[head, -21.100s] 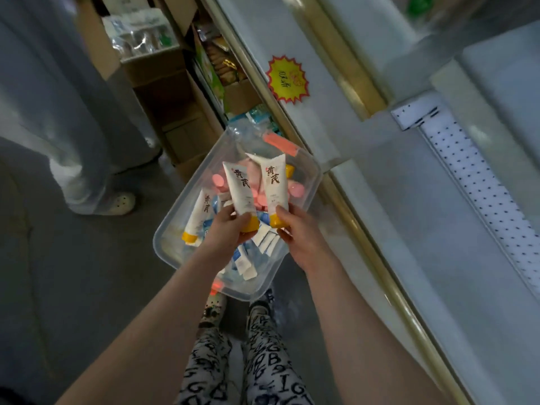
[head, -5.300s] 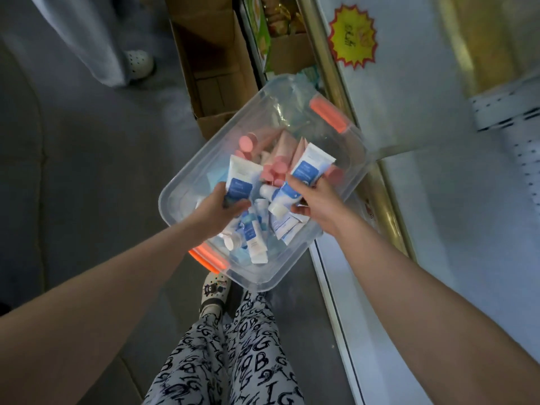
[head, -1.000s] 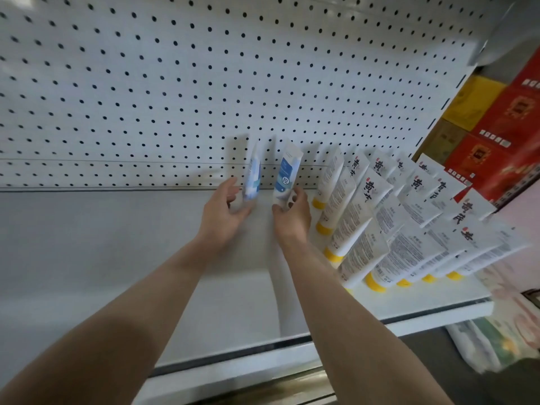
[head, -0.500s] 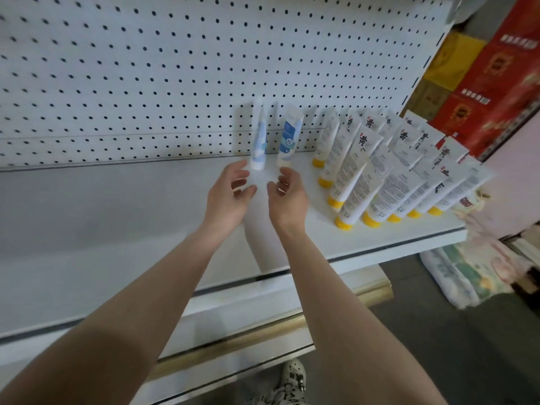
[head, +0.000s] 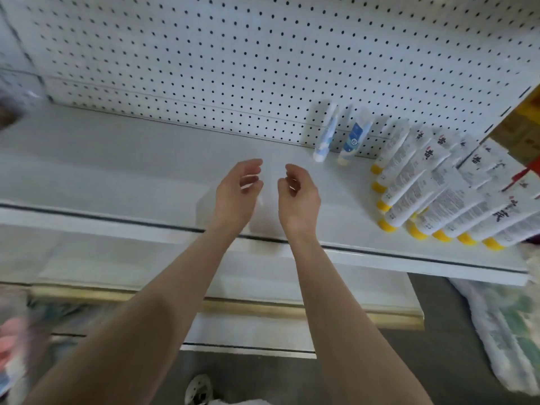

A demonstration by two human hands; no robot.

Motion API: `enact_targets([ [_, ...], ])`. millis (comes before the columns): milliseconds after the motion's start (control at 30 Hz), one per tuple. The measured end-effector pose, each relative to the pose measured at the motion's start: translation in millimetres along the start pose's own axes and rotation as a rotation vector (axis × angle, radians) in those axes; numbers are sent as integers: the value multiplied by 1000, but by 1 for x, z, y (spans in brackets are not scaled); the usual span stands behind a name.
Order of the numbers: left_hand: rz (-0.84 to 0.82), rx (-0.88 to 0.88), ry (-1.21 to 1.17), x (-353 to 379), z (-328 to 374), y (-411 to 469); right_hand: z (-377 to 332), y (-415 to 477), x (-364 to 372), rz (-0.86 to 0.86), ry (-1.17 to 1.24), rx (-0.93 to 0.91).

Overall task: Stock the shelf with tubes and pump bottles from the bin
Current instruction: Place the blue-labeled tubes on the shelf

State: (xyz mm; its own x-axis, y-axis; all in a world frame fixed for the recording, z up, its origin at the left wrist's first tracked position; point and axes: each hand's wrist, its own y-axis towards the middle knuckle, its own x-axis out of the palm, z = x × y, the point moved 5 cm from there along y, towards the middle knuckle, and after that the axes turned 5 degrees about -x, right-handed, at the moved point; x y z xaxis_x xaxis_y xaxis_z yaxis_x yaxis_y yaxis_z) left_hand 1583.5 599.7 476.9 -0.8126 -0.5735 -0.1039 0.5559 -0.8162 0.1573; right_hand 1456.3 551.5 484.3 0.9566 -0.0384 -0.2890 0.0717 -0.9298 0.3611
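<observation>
At the bottom of the frame, your shoe (head: 198, 387) sits tight to the unit's base. A brass-edged ledge (head: 292, 309) juts out below the shelf (head: 131, 171), so keep your knees off it. The pink blur (head: 11, 340) at the lower left edge may be the bin's stock, can't tell. A soft bag (head: 511, 331) lies on the floor at lower right.

Mid frame, left hand (head: 236, 197) and right hand (head: 298, 200) hover side by side over the shelf's front strip. Fingers are loosely curled, both hands empty and touching nothing. My read: you're between loads and the next move is a fetch.

Further back, two blue tubes (head: 355, 138) stand cap-down and lean on the pegboard (head: 204, 54). The yellow-capped tubes (head: 423, 185) are packed in leaning rows just right of them.

For the next pair:
- Bring them in cap-down.
- Set them just left of the blue tubes.
- Let the crimped end touch the pegboard before you let go.
- Place gently. The leaning rows look easy to knock over.

Open room is all to the left, bare shelf out to the left frame edge. The right is blocked by the yellow-capped rows, with the front lip close under your wrists.
</observation>
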Motion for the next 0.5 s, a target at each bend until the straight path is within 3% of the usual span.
enact_targets([
  [500,484,-186,-20,-92,-32,-171,-17,-130,12,-379,123,-74],
])
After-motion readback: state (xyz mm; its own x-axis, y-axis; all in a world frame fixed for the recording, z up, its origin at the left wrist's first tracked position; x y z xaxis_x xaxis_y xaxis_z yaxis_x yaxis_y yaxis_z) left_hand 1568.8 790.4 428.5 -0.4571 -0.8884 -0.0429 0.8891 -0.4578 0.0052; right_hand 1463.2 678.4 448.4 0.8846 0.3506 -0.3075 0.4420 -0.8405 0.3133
